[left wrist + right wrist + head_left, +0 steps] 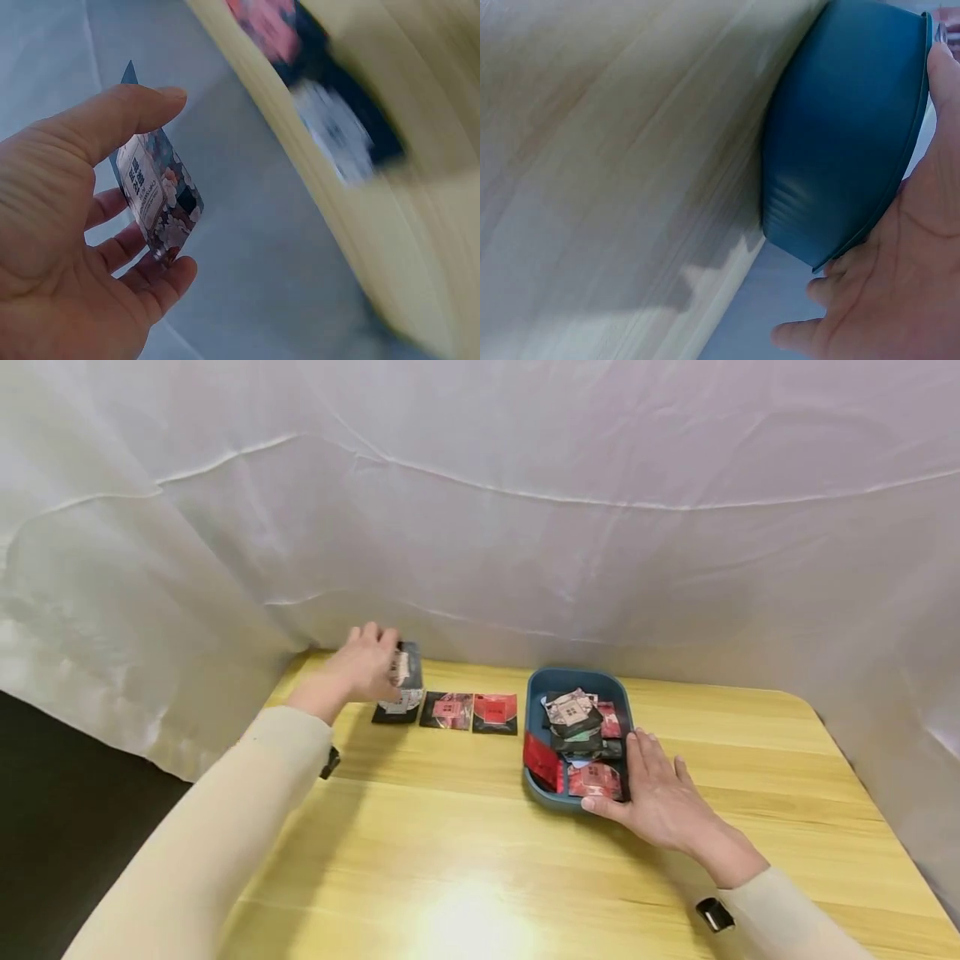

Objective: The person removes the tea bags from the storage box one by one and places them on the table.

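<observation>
My left hand (358,667) holds a small flat dark packet (154,187) with a floral print and a pale label, thumb on one side and fingers on the other. It is raised above the left end of a row of flat packets on the table: a black-and-white packet (397,710), a pink-and-black packet (447,711) and a red-and-black packet (495,714). My right hand (663,793) rests with extended fingers along the right rim of a blue plastic bin (840,127). Inside the bin lie several similar packets, among them a floral packet (572,710) and a red packet (543,762).
The wooden table (420,835) has its back edge against a pale hanging cloth (480,552), which also runs along both sides. A dark area (67,827) lies beyond the table at the left.
</observation>
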A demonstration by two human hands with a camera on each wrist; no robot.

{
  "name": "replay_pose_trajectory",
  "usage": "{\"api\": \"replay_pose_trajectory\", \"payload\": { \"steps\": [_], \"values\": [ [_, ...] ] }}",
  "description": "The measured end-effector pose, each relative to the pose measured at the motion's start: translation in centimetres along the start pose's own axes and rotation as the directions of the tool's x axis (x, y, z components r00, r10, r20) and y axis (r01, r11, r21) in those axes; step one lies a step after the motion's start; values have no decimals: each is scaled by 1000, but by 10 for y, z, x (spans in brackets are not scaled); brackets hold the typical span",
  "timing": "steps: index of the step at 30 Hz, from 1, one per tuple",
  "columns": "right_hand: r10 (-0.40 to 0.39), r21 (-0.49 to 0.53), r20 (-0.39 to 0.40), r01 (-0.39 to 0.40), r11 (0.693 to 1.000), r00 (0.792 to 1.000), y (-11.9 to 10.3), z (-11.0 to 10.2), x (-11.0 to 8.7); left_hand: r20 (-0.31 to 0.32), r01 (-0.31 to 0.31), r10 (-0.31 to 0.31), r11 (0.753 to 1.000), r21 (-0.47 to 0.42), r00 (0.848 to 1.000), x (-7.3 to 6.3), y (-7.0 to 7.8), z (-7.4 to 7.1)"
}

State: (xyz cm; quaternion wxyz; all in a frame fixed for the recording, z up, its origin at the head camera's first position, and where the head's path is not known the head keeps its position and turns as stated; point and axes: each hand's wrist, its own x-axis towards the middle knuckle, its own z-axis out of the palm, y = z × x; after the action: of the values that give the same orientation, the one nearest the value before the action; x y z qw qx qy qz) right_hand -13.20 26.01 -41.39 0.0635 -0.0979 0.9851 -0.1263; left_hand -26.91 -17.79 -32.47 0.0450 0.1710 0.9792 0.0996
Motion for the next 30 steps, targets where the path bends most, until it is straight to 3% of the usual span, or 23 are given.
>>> {"api": "replay_pose_trajectory", "payload": {
  "steps": [6,10,14,21,30],
  "values": [
    [15,-14,-2,-15,1000,1000,6,-2,-6,60,142,-143,990,13,988,-12,-53,-17],
    [16,-13,2,-16,1000,1000,8,-2,-10,145,192,-199,979,65,969,-15,-73,-15],
    [22,-15,2,-22,1000,1000,10,-3,-13,202,174,-196,978,118,960,-10,-76,-1],
    [25,-9,-4,-25,1000,1000,8,0,-18,205,74,-120,972,222,971,3,-68,34],
    [26,-3,-2,-26,1000,1000,3,0,-18,229,90,-141,972,217,963,3,-64,43]
  ]
}}
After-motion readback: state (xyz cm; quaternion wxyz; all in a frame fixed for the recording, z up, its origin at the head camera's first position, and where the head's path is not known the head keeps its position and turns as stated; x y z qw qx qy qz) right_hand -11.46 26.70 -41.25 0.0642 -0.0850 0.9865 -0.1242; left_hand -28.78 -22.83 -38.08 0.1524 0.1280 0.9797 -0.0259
